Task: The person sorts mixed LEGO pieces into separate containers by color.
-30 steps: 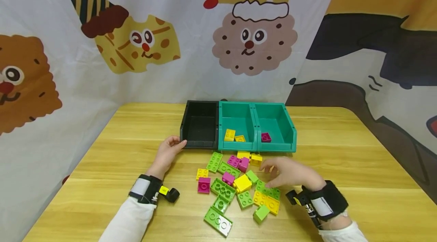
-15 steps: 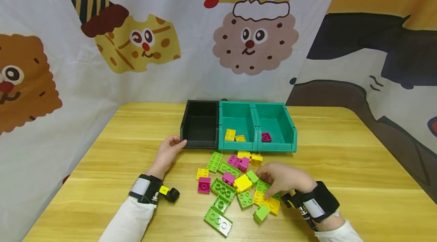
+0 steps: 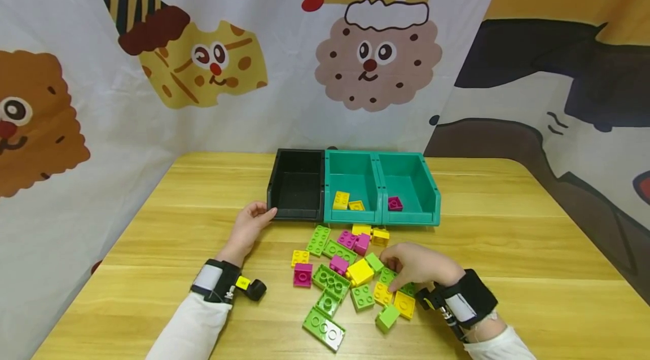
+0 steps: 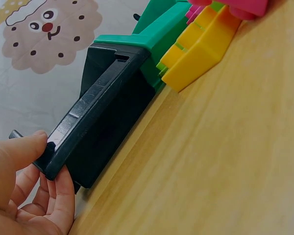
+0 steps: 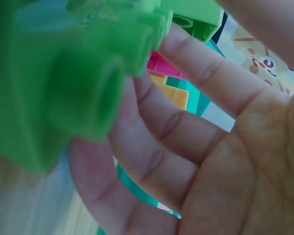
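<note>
My left hand pinches the front left corner of the black bin, thumb on the rim and fingers beneath it in the left wrist view. My right hand reaches down over the right side of a pile of toy building bricks. Its thumb and curled fingers are around a studded green brick, which the hand partly covers. In the right wrist view this green brick looms large and blurred against the fingers. Right by the thumb lie a yellow brick and a second yellow brick.
Two teal bins adjoin the black one: the middle bin holds two yellow bricks, the right bin one magenta brick. Several loose green, magenta and yellow bricks, among them a long green brick, lie on the wooden table.
My right hand has moved left and down onto the green brick, its fingers closing around it. The left yellow brick has shifted slightly away from its neighbour. My left hand stays put.
</note>
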{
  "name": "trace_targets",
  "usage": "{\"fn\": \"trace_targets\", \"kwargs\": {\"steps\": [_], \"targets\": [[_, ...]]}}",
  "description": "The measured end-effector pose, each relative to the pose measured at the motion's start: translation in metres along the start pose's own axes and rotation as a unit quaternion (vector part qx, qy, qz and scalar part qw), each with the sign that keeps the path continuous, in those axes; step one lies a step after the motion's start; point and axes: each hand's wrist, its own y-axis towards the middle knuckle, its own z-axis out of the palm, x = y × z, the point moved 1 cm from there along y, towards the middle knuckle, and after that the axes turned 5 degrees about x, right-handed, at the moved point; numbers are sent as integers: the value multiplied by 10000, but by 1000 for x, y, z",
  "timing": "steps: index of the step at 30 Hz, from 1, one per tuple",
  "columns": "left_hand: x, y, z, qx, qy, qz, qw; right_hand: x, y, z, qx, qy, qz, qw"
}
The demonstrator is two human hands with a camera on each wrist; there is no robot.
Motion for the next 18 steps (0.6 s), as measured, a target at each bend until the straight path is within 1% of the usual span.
{"fn": "trace_targets", "kwargs": {"steps": [6, 13, 18], "targets": [[-1, -1, 0, 14, 23, 32, 10000, -3, 0, 0, -15, 40, -180, 9998], [-1, -2, -1, 14, 10, 26, 10000, -6, 1, 0, -24, 154, -151, 9998], [-1, -1, 0, -2, 40, 8, 10000, -7, 1, -1, -72, 83, -157, 9998]]}}
